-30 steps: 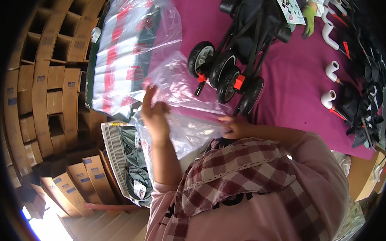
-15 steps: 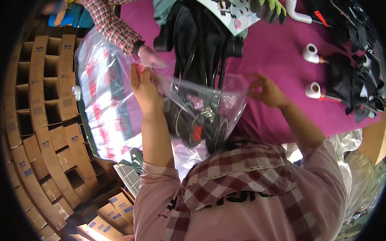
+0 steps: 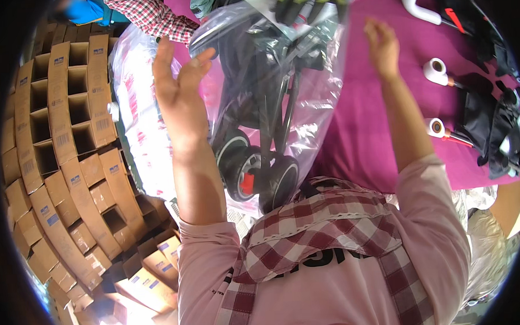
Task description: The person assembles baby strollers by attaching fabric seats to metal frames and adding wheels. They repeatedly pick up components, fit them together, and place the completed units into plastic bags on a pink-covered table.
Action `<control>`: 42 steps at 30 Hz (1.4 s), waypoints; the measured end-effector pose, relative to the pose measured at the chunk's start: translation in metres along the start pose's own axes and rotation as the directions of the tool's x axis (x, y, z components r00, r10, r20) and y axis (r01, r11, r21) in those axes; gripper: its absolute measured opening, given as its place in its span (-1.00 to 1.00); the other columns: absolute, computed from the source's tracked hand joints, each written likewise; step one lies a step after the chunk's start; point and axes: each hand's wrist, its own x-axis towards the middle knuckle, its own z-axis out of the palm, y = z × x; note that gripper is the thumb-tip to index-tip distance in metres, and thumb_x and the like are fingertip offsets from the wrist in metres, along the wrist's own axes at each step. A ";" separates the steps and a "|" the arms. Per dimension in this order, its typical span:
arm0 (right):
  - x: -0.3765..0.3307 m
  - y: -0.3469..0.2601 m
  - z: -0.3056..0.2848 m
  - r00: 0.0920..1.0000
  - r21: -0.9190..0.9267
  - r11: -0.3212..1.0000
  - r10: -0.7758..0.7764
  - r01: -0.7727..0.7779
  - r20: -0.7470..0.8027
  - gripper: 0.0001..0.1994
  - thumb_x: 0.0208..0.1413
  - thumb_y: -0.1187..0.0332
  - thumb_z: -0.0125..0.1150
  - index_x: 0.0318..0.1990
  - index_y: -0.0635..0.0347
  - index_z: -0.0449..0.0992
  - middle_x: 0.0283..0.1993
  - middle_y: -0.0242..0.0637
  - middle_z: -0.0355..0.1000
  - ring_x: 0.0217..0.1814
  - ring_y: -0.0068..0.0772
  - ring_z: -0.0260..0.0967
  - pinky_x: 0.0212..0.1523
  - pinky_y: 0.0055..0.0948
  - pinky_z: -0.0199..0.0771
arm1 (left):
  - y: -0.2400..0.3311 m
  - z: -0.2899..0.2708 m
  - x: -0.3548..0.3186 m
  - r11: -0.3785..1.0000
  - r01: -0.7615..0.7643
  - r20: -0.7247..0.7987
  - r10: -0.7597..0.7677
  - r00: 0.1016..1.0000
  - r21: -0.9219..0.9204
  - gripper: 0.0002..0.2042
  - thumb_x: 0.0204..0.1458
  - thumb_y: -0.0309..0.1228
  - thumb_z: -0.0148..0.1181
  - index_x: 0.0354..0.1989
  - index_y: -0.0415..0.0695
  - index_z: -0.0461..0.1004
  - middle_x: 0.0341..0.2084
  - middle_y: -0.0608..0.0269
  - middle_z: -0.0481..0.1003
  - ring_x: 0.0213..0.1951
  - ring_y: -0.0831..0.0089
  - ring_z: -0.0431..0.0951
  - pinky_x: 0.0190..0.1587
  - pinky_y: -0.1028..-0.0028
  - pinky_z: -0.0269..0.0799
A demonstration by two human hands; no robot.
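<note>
A folded black stroller (image 3: pixel 284 110) lies on the magenta cloth, its dark wheels (image 3: pixel 281 182) toward me and a red part beside one of them. Over its frame spreads a clear plastic bag (image 3: pixel 321 114). My left hand (image 3: pixel 180 91) is raised at the bag's left side, fingers spread, with nothing visibly held. On the other side, my right hand (image 3: pixel 384 49) hovers over the cloth, apart from the bag, fingers stretched and empty. A co-worker's green-and-black gloved hand (image 3: pixel 309 6) is at the far end of the bag, over a printed sheet.
Another person's checked sleeve (image 3: pixel 152 17) reaches in at the far left. White handle-shaped parts (image 3: pixel 435 71) and black stroller pieces (image 3: pixel 482 117) line the right of the magenta table (image 3: pixel 379 141). Stacked cardboard boxes (image 3: pixel 70 135) fill the left, beyond plastic-wrapped goods (image 3: pixel 147 120).
The clear bag, earlier around the wheel end, now reaches up along the stroller. Both my hands have moved farther away from me and come off the bag. The gloved hand has moved left.
</note>
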 end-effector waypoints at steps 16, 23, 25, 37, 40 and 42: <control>-0.149 -0.205 0.086 0.399 -0.008 0.777 0.332 -0.629 0.855 -0.18 0.17 -0.40 -0.18 0.07 0.30 0.48 -0.01 -0.08 0.51 0.05 -0.20 0.44 0.07 -0.15 0.37 | -0.036 -0.180 -0.187 0.997 -0.060 -0.106 0.055 0.993 -0.049 -0.67 0.26 -0.50 0.00 0.18 -0.28 0.36 0.11 0.06 0.47 -0.15 0.43 0.61 -0.11 0.51 0.42; -0.121 -0.187 0.204 0.706 -0.035 0.997 -0.026 0.072 0.708 -0.59 0.21 0.05 0.00 -0.31 0.23 0.61 -0.31 0.09 0.53 -0.25 0.11 0.52 -0.19 -0.11 0.46 | -0.046 -0.238 -0.266 0.992 0.096 -0.296 -0.066 0.953 0.087 -0.69 0.26 -0.57 -0.05 0.16 -0.28 0.36 0.05 0.12 0.50 -0.15 0.42 0.61 -0.14 0.50 0.47; -0.044 -0.161 0.183 0.850 -0.360 0.930 0.250 -0.077 0.464 -0.57 0.23 0.05 0.00 -0.29 0.26 0.62 -0.34 0.02 0.56 -0.34 -0.01 0.52 -0.29 -0.20 0.47 | -0.045 -0.245 -0.281 0.996 0.089 -0.347 -0.080 0.934 0.009 -0.69 0.26 -0.57 -0.05 0.16 -0.28 0.37 0.02 0.13 0.51 -0.15 0.44 0.60 -0.13 0.50 0.46; -0.343 0.093 -0.060 0.954 -0.579 0.813 0.220 -0.064 0.203 -0.70 0.21 0.18 0.14 -0.38 0.27 0.55 -0.52 -0.24 0.50 -0.49 -0.37 0.48 -0.50 -0.32 0.44 | -0.043 -0.203 -0.192 0.993 -0.037 -0.036 0.033 0.999 -0.116 -0.74 0.26 -0.57 -0.06 0.07 -0.27 0.44 -0.01 0.14 0.54 -0.18 0.48 0.59 -0.11 0.51 0.43; -0.388 0.034 -0.124 0.638 -0.060 0.661 0.741 -0.748 0.210 -0.71 0.22 0.20 0.15 -0.35 0.28 0.55 -0.53 -0.24 0.50 -0.61 -0.40 0.46 -0.57 -0.36 0.41 | -0.038 -0.170 -0.162 0.973 -0.091 0.131 0.121 0.984 -0.210 -0.75 0.25 -0.58 -0.05 0.06 -0.26 0.44 0.00 0.16 0.54 -0.18 0.48 0.59 -0.12 0.52 0.41; -0.374 -0.009 -0.162 0.752 -0.035 0.752 0.655 -0.658 -0.073 -0.71 0.22 0.23 0.15 -0.35 0.31 0.57 -0.52 -0.28 0.52 -0.58 -0.43 0.46 -0.52 -0.36 0.42 | -0.035 -0.137 -0.151 0.952 -0.095 0.217 0.162 0.963 -0.291 -0.75 0.25 -0.54 -0.04 0.07 -0.27 0.44 -0.02 0.17 0.54 -0.17 0.51 0.58 -0.12 0.53 0.41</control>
